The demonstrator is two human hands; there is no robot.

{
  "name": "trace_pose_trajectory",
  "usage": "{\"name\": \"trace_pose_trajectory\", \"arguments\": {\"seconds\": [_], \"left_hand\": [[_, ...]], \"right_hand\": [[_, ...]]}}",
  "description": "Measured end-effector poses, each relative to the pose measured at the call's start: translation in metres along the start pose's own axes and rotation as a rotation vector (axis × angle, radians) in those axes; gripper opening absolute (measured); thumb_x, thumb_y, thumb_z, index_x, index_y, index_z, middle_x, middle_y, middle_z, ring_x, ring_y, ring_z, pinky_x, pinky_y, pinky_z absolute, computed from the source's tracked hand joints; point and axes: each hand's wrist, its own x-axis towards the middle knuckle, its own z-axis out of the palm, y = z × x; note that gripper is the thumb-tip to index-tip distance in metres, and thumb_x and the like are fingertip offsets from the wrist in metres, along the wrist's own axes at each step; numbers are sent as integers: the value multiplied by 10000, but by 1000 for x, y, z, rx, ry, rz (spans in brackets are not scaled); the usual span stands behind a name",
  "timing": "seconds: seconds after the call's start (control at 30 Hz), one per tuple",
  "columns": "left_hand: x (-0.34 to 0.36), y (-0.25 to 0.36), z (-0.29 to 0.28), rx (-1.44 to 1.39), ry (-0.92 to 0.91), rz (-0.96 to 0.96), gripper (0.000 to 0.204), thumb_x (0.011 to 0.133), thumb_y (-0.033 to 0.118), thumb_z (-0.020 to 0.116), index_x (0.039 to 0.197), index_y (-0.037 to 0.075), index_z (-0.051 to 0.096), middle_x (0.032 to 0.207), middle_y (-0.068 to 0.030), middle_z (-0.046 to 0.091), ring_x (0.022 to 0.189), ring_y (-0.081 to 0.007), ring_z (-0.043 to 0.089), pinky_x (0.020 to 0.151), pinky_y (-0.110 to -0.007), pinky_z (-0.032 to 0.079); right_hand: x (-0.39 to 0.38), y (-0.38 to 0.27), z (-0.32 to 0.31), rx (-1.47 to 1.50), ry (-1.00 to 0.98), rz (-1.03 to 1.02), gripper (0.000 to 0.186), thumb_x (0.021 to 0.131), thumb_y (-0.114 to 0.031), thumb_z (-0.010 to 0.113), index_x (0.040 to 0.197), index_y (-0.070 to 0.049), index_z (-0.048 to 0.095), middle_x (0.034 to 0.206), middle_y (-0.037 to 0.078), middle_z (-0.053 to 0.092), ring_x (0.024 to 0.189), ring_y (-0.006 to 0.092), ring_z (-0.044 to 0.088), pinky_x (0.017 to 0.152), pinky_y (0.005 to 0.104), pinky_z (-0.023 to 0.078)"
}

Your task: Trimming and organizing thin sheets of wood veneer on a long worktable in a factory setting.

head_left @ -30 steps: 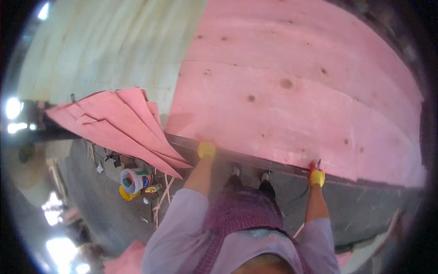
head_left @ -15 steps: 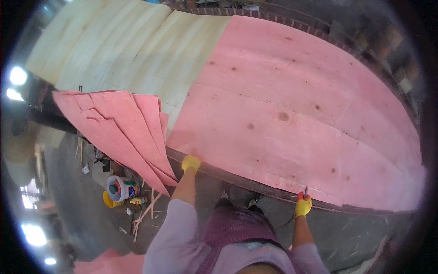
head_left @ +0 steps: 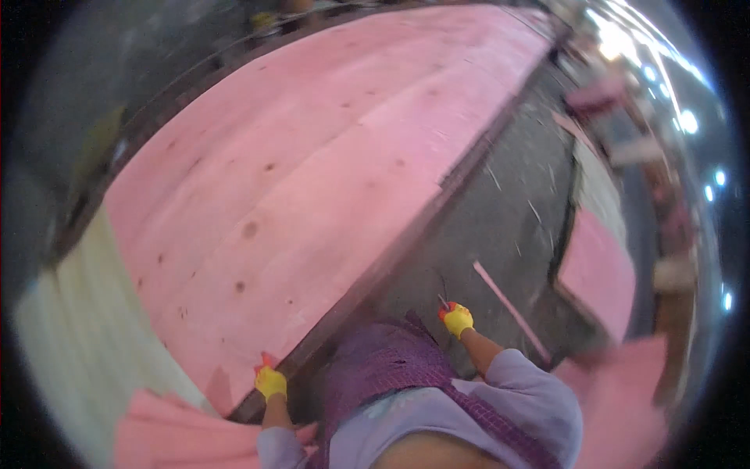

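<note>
A wide pink sheet [head_left: 312, 180], like veneer with dark knots, covers a long stack on my left. My left hand [head_left: 270, 381], in a yellow glove with red fingers, rests at its near edge with the fingertips reaching onto it. Away from the stack, above the floor, my right hand [head_left: 456, 319] is closed round a thin, dark, knife-like tool [head_left: 444, 302]. The tool's tip points up and away from me. Just right of that hand a narrow pink strip [head_left: 512, 311] shows against the floor.
Pale cream sheets [head_left: 94, 313] adjoin the pink one at left. Loose pink sheets [head_left: 180, 438] bunch at lower left, more pink sheets [head_left: 625, 391] at lower right. A low pink-topped stack [head_left: 598, 270] stands at right. Slivers [head_left: 535, 211] litter the dark floor [head_left: 500, 219].
My view has swung to the right along the stack. My right hand has left the sheet's edge with the tool still in it. My left hand remains at the edge.
</note>
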Motion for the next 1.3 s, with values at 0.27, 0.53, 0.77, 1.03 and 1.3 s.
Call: {"name": "trace_pose_trajectory", "arguments": {"seconds": [0.27, 0.53, 0.77, 1.03, 1.3], "left_hand": [[40, -38, 17, 241, -55, 353, 202, 766, 170, 505, 805, 24, 638, 822, -162, 644, 865, -334, 606, 776, -422, 458], [162, -162, 115, 45, -193, 610, 293, 829, 333, 512, 800, 80, 658, 793, -136, 655, 819, -303, 626, 748, -415, 474], [177, -74, 92, 250, -211, 650, 342, 868, 391, 474, 784, 104, 641, 723, -107, 600, 750, -263, 575, 712, -390, 449], [92, 62, 114, -97, -671, 628, 373, 901, 418, 431, 768, 124, 619, 641, -69, 526, 645, -234, 508, 663, -368, 423], [-60, 221, 195, -421, -1278, 311, 369, 931, 431, 394, 845, 142, 607, 580, -44, 461, 557, -205, 461, 622, -354, 409]], "right_hand": [[-245, 144, 92, 238, 114, 756, 265, 724, -285, 598, 849, -63, 673, 769, 137, 667, 778, 266, 654, 697, 383, 492], [-406, 177, 142, 317, 45, 1111, 406, 707, -331, 593, 992, -49, 659, 1029, 191, 638, 1004, 334, 602, 863, 414, 472], [-442, 166, 157, 552, 427, 1205, 325, 797, -372, 540, 1034, -181, 653, 1012, 135, 645, 979, 309, 602, 837, 395, 473], [-536, 303, 179, 1425, 1079, 887, 293, 827, -10, 564, 1118, -21, 593, 995, 24, 646, 866, 112, 585, 711, 243, 474], [-765, 444, 59, 1322, 1785, 171, 261, 878, -119, 414, 1005, 26, 591, 1017, 176, 628, 947, 258, 604, 954, 367, 435]]}}
